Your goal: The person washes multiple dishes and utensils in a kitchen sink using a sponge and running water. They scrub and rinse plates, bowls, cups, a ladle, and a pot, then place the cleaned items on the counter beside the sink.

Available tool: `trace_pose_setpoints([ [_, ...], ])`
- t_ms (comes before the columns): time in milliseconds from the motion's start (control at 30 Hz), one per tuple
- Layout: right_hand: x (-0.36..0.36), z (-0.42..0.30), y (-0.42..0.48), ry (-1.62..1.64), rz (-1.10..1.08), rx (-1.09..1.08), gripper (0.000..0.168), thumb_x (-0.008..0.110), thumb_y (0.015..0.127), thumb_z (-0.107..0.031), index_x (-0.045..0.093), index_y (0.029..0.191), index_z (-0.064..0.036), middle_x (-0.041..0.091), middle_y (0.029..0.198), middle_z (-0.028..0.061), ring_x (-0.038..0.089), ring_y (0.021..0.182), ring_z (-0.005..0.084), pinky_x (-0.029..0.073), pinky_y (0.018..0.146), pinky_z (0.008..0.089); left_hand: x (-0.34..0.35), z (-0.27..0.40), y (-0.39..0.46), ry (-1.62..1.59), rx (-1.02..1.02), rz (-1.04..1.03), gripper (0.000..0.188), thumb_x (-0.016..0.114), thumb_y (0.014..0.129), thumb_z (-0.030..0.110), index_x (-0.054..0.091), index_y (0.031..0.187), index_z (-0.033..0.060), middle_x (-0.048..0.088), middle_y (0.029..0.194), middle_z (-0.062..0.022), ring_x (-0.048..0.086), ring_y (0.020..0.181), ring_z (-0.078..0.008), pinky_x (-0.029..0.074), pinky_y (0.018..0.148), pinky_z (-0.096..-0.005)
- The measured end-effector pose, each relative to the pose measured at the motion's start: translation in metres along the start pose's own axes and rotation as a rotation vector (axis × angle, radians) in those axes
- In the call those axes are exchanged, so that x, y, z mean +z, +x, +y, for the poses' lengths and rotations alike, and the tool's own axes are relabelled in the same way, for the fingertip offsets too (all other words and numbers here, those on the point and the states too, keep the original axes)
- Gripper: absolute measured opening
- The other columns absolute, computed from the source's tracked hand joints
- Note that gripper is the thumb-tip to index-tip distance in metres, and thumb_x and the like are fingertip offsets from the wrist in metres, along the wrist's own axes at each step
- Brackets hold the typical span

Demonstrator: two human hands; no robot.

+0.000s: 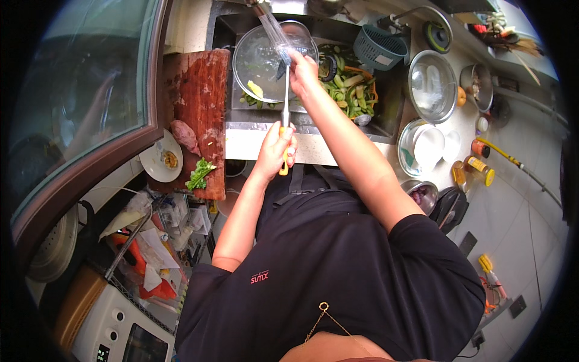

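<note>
My left hand [275, 150] grips the yellow handle of a long-bladed metal utensil [286, 118], probably a kitchen knife seen edge-on. Its far end points away from me over a basin [239, 74] of water in the sink. My right hand [304, 74] is at that far end, pressing a blue-grey cloth or scrubber [283, 63] whose exact kind I cannot tell. Water pours from the faucet [257, 5] onto this spot. A yellowish leaf piece [255, 89] floats in the basin. Right of the basin, an orange-rimmed strainer [374, 90] holds green vegetable trimmings [350, 92].
A wooden cutting board [203, 99] at left carries raw meat [184, 135] and leafy greens [200, 174], beside a plate [151, 151]. A grey-green basket [377, 50] hangs at the sink's right. Metal bowl [432, 86], stacked white bowls [427, 145] and jars [480, 169] line the right counter.
</note>
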State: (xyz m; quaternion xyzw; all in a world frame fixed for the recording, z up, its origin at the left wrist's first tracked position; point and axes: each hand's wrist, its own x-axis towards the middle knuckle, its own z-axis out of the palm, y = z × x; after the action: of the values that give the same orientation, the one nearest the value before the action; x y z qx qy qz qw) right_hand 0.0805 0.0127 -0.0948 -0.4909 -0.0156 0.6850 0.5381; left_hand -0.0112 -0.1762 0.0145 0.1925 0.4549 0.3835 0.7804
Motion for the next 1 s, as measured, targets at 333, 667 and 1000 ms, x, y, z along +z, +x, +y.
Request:
trace_pose_setpoints([
  [333,-0.001,-0.012,0.009,-0.051,-0.354,0.273,0.042,0.039,0.106,-0.02,0.046,0.124,0.018,0.062,0.114,0.0323,0.068,0.098,0.039,0.06,0.084,0.0447,-0.01,-0.006,-0.005,0.168,0.021,0.077,0.02,0.046,0.105,0.028,0.045,0.11,0.0085,0.046,0.065,-0.0012,0.042,0.045,-0.0077,0.038,0.041,-0.0215],
  [667,0.022,-0.09,0.048,-1.898,-0.586,-0.953,0.019,0.069,0.079,-0.02,0.069,0.094,-0.009,0.069,0.092,0.0159,0.066,0.092,0.0378,0.053,0.079,0.0477,-0.043,0.081,-0.028,0.973,-0.144,0.179,0.025,0.054,0.099,0.024,0.046,0.101,0.0009,0.054,0.067,-0.0073,0.053,0.047,-0.0153,0.046,0.045,-0.0323],
  [1000,0.079,-0.053,0.018,-2.354,-1.25,-0.859,0.021,0.057,0.078,-0.021,0.071,0.083,-0.006,0.07,0.087,0.0181,0.069,0.082,0.0387,0.055,0.073,0.0474,-0.05,0.121,-0.013,1.517,0.092,0.203,0.033,0.06,0.092,0.025,0.056,0.107,-0.0038,0.064,0.092,-0.0267,0.064,0.089,-0.0424,0.049,0.077,-0.0471],
])
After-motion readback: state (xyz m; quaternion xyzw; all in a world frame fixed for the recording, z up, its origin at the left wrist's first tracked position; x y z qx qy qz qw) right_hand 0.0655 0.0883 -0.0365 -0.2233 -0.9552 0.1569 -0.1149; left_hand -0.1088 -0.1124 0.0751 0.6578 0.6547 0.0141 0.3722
